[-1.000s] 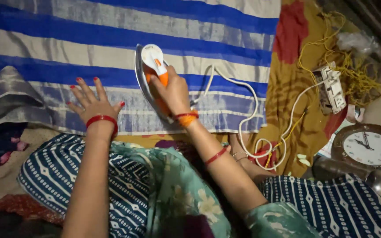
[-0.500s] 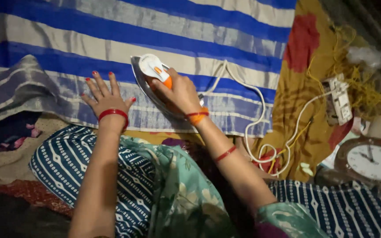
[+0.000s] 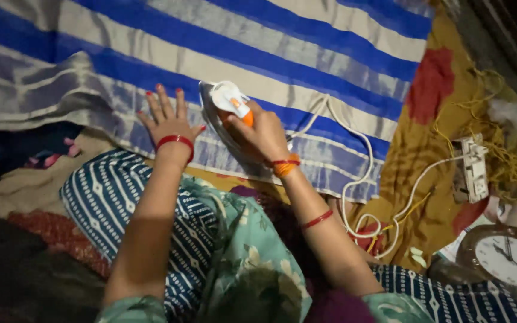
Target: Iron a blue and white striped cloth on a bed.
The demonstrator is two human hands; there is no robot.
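A white and orange electric iron point(image 3: 225, 101) rests on a blue, white and grey striped cloth point(image 3: 258, 54). My right hand point(image 3: 261, 134) grips the iron's handle from behind. My left hand point(image 3: 166, 116) lies flat on the cloth just left of the iron, fingers spread, pressing the fabric near its lower edge. The iron's white cord point(image 3: 354, 173) runs right from the iron and loops down over the cloth's edge.
A white power strip point(image 3: 473, 169) sits on the yellow and red cloth point(image 3: 432, 125) at right, with tangled yellow string point(image 3: 510, 161) beyond it. A round clock point(image 3: 505, 258) lies at the lower right. My patterned blue and green clothing point(image 3: 151, 215) fills the foreground.
The view has shifted, so the hands and iron sit lower and more central. My left hand has moved closer to the iron; my right hand has kept hold of the iron throughout.
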